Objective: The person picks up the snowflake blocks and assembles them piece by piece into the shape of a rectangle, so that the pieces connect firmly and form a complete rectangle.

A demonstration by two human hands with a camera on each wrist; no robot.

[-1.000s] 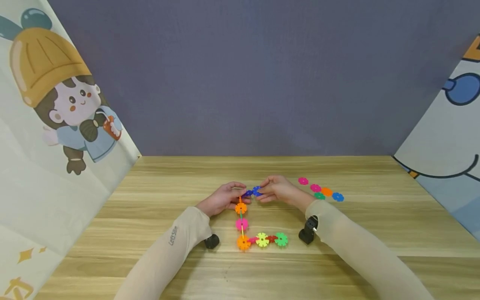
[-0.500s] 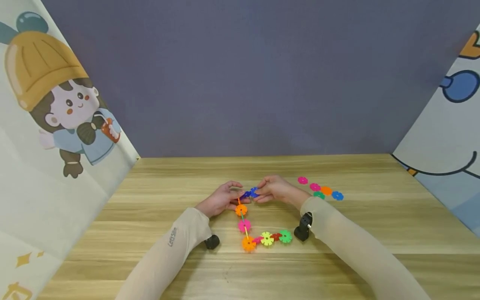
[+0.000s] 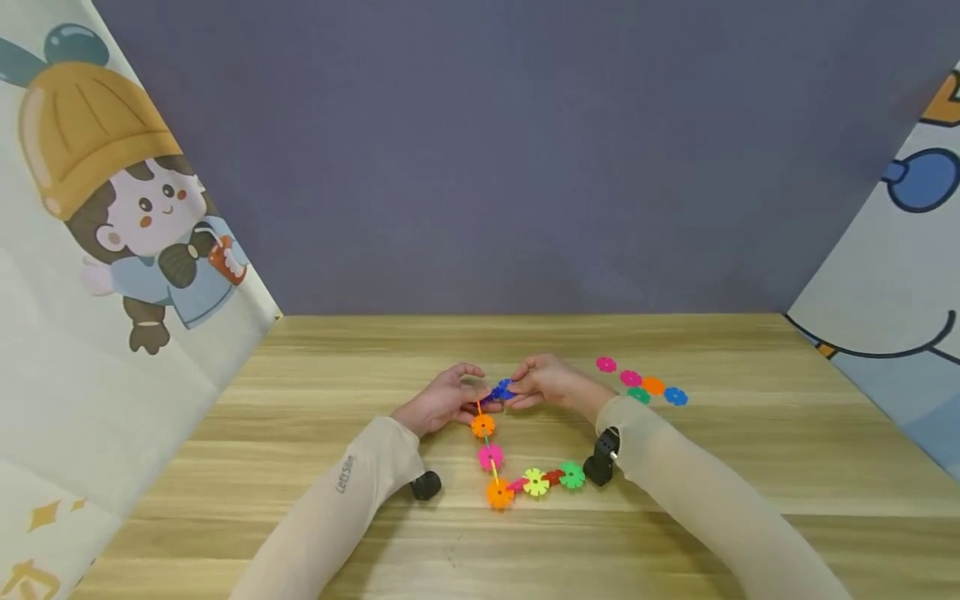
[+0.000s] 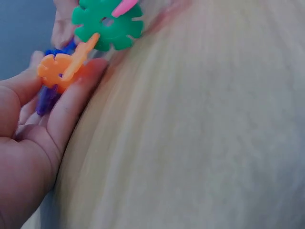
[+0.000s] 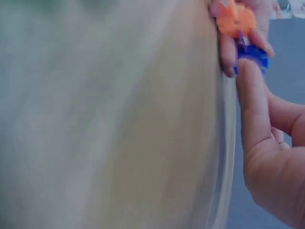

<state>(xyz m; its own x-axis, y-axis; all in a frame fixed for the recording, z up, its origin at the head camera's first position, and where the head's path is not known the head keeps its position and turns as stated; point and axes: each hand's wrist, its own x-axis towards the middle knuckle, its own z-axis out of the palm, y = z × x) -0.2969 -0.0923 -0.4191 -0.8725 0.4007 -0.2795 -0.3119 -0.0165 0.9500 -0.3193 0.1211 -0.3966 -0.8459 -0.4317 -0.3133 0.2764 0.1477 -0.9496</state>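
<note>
A chain of interlocked snowflake discs, notched plastic rounds, runs between my hands and bends down toward the front in the head view. My left hand (image 3: pixel 447 400) grips its upper end, thumb and fingers around an orange disc (image 4: pixel 53 71) and a purple disc (image 4: pixel 46 99) in the left wrist view. A blue disc (image 3: pixel 505 389) joins there, and my right hand (image 3: pixel 553 383) pinches it between thumb and fingertips. Below hang an orange disc (image 3: pixel 483 426), a pink disc (image 3: pixel 491 457) and a lower orange disc (image 3: pixel 500 494). From that corner, a yellow disc (image 3: pixel 536 482) and a green disc (image 3: pixel 572 476) extend right.
Loose discs lie on the wooden table (image 3: pixel 337 350) right of my right hand: pink (image 3: pixel 607 364), another pink (image 3: pixel 631 378), orange (image 3: pixel 654 386), green (image 3: pixel 639 395) and blue (image 3: pixel 677 396). A grey-blue panel (image 3: pixel 480 167) stands behind the table.
My right hand has shifted slightly left with the blue disc, closer to my left hand. The lower part of the chain has swung a little to the right.
</note>
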